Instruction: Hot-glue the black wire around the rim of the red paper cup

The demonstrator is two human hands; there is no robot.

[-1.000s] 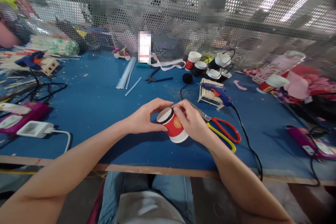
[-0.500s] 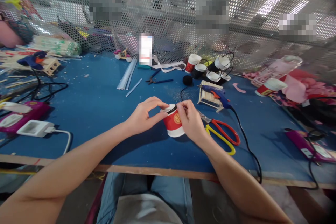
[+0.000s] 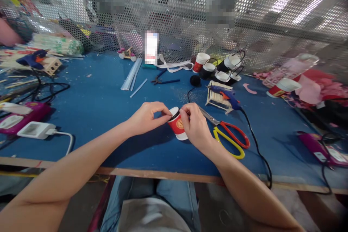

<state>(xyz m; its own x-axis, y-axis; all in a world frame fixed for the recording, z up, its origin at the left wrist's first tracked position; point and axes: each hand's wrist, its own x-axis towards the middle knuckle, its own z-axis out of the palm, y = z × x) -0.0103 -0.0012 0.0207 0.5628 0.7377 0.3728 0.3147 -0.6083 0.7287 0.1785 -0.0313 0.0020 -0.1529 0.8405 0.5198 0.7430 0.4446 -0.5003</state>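
Observation:
A red and white paper cup (image 3: 178,124) with a gold emblem tilts over the blue table between my hands. Around its upper end runs a black band (image 3: 174,116). My left hand (image 3: 150,117) pinches the cup's upper left edge at the band, thumb and fingertips close together. On the other side, my right hand (image 3: 195,123) grips the cup near the band's right end, its fingers curled and partly hiding the cup. Large scissors (image 3: 228,134) with one red and one yellow handle lie just right of my right hand.
A blue glue gun (image 3: 224,96) rests on a small wooden stick rack (image 3: 217,103). Behind stand several cups with black handles (image 3: 231,63). Pliers (image 3: 164,79), clear glue sticks (image 3: 132,75) and a phone (image 3: 151,48) lie farther back. Power strips (image 3: 25,116) sit left and right.
The cup has tilted a little more to the left and shifted slightly left. Both hands have shifted slightly with it, and more of its white end shows.

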